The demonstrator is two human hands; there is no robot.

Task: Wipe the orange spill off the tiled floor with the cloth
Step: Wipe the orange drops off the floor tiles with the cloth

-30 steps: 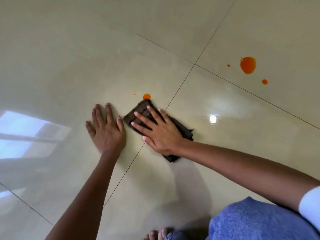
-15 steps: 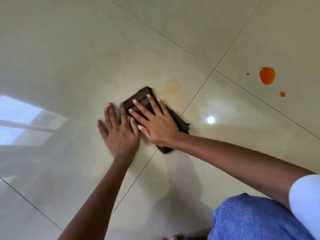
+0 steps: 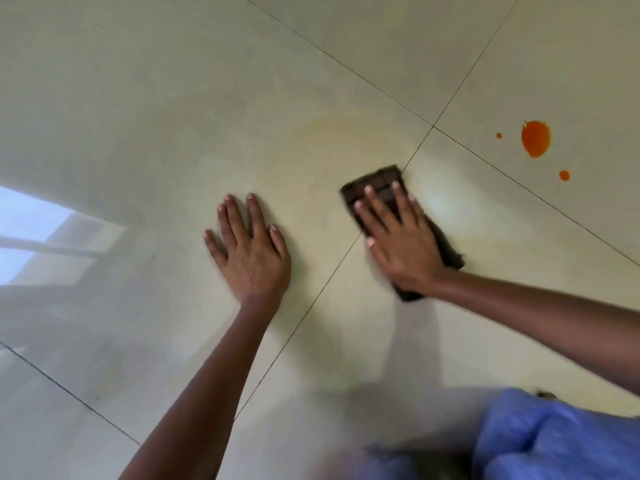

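Note:
My right hand [image 3: 398, 233] presses flat on a folded dark brown cloth [image 3: 377, 181], which lies across a grout line of the beige tiled floor [image 3: 173, 98]. My left hand [image 3: 249, 247] rests palm down on the bare tile to the left of the cloth, fingers spread, holding nothing. An orange spill [image 3: 535, 138] with two small orange drops beside it sits on the tile at the upper right, apart from the cloth. A faint yellowish smear [image 3: 346, 133] shows on the tile just beyond the cloth.
Grout lines [image 3: 433, 126] cross just above the cloth. A bright window reflection [image 3: 41, 233] lies on the glossy tile at the left. Blue fabric [image 3: 554, 438] of my clothing fills the bottom right corner.
The small orange spot near the cloth was wiped into a faint smear. My right hand has slid the cloth to the right, away from my left hand, toward the grout crossing.

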